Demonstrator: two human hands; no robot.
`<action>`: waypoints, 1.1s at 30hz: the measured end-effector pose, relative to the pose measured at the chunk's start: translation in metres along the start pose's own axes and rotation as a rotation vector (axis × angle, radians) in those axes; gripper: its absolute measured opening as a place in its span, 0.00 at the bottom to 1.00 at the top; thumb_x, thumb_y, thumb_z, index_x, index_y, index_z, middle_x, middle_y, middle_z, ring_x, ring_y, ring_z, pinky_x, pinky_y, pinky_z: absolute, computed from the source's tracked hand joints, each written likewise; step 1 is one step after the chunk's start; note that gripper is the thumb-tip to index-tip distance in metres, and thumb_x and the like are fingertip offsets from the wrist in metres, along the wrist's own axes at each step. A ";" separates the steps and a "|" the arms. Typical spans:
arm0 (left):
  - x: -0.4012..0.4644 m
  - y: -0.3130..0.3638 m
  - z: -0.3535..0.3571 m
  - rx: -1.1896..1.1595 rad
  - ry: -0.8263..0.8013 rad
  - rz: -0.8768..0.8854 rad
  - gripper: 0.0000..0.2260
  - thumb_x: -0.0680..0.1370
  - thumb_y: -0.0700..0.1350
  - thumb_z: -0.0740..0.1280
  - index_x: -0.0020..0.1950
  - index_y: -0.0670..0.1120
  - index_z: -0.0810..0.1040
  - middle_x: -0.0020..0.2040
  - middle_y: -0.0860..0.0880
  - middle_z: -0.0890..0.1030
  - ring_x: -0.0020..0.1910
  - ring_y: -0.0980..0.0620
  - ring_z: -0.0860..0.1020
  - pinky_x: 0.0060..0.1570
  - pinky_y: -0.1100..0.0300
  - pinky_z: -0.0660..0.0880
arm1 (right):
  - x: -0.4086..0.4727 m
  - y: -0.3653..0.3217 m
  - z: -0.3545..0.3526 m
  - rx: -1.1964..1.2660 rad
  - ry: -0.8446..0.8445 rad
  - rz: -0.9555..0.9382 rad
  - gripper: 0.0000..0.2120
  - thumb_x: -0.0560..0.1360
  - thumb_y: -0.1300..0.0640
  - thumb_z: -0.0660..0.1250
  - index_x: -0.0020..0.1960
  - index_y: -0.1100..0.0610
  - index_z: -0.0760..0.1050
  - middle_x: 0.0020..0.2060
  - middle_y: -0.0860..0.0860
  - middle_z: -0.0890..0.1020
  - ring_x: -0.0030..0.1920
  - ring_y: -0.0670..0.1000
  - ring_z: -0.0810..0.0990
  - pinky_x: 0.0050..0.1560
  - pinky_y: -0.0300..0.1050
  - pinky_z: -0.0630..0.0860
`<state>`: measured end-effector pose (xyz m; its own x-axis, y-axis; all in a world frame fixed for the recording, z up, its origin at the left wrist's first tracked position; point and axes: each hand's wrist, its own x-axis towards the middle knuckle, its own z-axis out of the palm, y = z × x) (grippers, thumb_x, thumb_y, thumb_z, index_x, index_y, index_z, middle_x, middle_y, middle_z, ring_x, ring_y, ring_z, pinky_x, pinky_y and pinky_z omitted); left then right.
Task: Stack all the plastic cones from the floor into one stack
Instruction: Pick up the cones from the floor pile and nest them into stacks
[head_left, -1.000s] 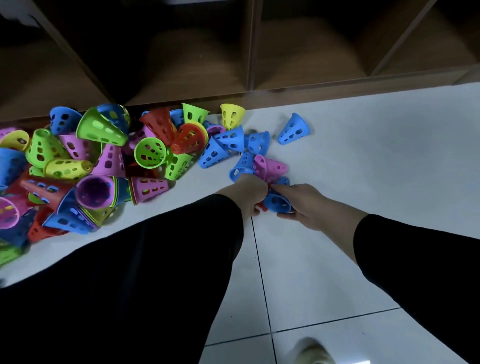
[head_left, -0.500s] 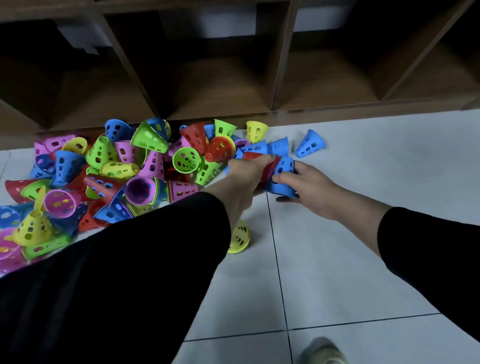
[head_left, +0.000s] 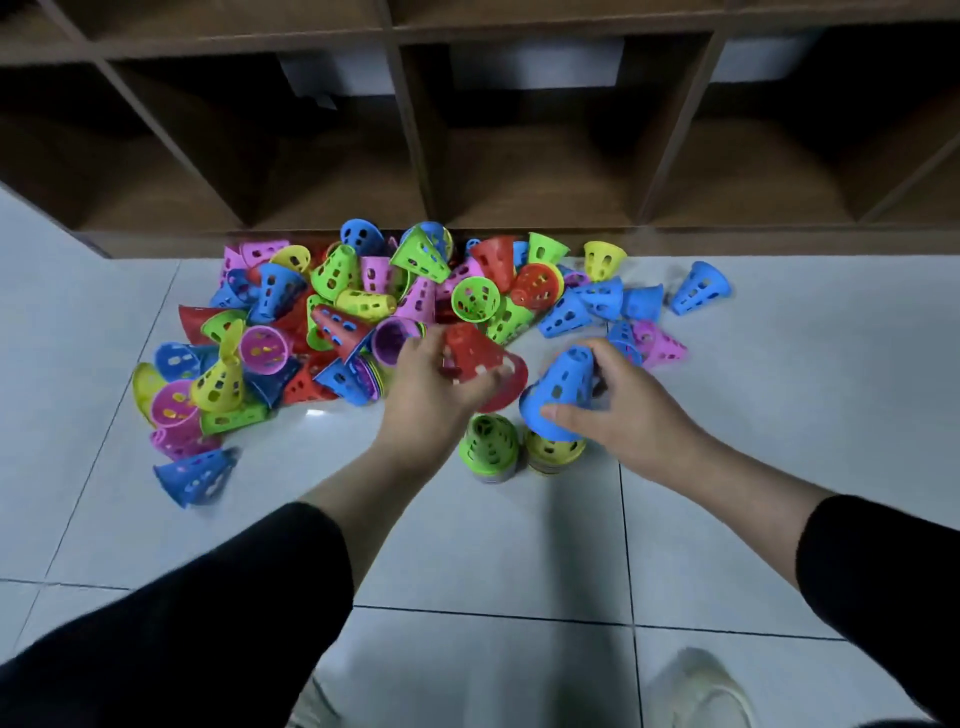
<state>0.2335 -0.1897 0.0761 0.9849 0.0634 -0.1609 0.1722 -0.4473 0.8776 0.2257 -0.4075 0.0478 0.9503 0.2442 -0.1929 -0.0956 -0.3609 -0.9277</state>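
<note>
Since half a second ago both hands have pulled back from the pile and come apart, each now carrying its own cone; before, they were pressed together around a red and blue bundle at the pile's edge. The view has also tilted up, showing more of the shelf (head_left: 519, 171) cubbies.

The left hand (head_left: 431, 389) grips a red cone (head_left: 480, 364) with fingers curled round its side. The cone is tilted, its narrow end up and toward the pile, its wide rim down and to the right.

The right hand (head_left: 618, 410) grips a blue cone (head_left: 558, 392), thumb on the near side by the rim and fingers wrapped round the far side. Its long axis stands nearly upright, narrow end up and leaning slightly away, rim down.

Just below the two hands, a green cone (head_left: 488, 447) and a yellow cone (head_left: 553, 452) stand upright on the floor (head_left: 519, 545), side by side, each apparently topping a short stack. The blue cone hangs right above the yellow one.

The pile (head_left: 363, 312) of mixed cones lies against the shelf base, pointing every way. One loose blue cone (head_left: 195, 475) lies on its side at the left.
</note>
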 end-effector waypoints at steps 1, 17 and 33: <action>-0.006 -0.008 0.002 0.065 -0.012 0.011 0.19 0.71 0.50 0.77 0.59 0.49 0.78 0.53 0.50 0.79 0.49 0.55 0.80 0.52 0.58 0.78 | -0.005 0.002 0.004 -0.056 -0.007 -0.002 0.21 0.67 0.42 0.75 0.57 0.40 0.72 0.52 0.41 0.82 0.52 0.43 0.81 0.53 0.43 0.79; -0.020 -0.050 0.019 0.569 -0.293 0.059 0.27 0.78 0.64 0.60 0.73 0.53 0.68 0.67 0.48 0.73 0.63 0.43 0.74 0.59 0.48 0.73 | -0.040 -0.024 -0.048 -0.674 -0.173 0.190 0.25 0.75 0.35 0.66 0.70 0.41 0.68 0.66 0.40 0.73 0.65 0.42 0.72 0.58 0.39 0.69; 0.106 0.028 0.133 0.601 -0.423 0.056 0.18 0.81 0.54 0.61 0.64 0.43 0.74 0.57 0.43 0.80 0.51 0.43 0.78 0.48 0.54 0.75 | 0.034 0.088 -0.119 -0.795 0.010 0.460 0.30 0.80 0.47 0.66 0.78 0.54 0.61 0.71 0.56 0.72 0.63 0.57 0.76 0.56 0.45 0.72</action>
<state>0.3407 -0.3143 0.0239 0.8806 -0.2691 -0.3902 -0.0365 -0.8593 0.5102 0.2846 -0.5383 -0.0020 0.8721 -0.0835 -0.4822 -0.2368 -0.9343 -0.2666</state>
